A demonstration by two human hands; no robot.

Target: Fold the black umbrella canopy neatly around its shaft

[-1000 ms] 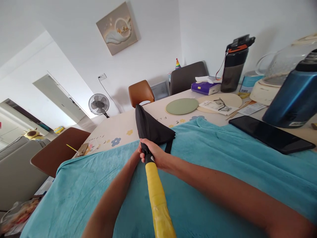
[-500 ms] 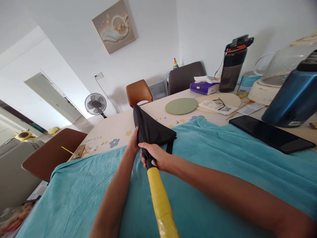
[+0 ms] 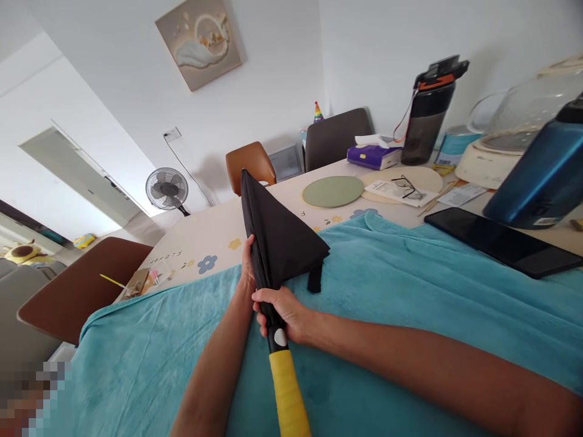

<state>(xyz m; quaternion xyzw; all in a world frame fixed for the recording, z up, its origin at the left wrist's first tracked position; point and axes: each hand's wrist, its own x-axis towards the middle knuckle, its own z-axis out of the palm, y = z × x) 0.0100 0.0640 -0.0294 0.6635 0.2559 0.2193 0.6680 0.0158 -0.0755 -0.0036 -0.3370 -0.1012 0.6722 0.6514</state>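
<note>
A black folded umbrella (image 3: 285, 233) with a yellow-wrapped handle (image 3: 288, 388) points away from me over the table. My right hand (image 3: 285, 309) is closed round its lower end, just above the pale button on the black collar. Higher up, my left hand (image 3: 248, 267) grips the umbrella's left side, its fingers partly hidden behind the cloth. One panel of the canopy hangs loose to the right, with a short black strap (image 3: 314, 279) dangling from it. Beneath lies a teal blanket (image 3: 387, 279) spread over the table's near part.
On the right are a black phone (image 3: 501, 243), a blue bottle (image 3: 532, 176), a dark water bottle (image 3: 428, 115) and eyeglasses (image 3: 405, 187) on papers. A green round mat (image 3: 333, 191) lies mid-table. Chairs (image 3: 86, 285) stand around, and a fan (image 3: 167, 189) is behind.
The umbrella has come nearer to me, its handle sliding lower in view. More of the canopy and strap shows. Both hands keep hold; my right hand sits slightly lower.
</note>
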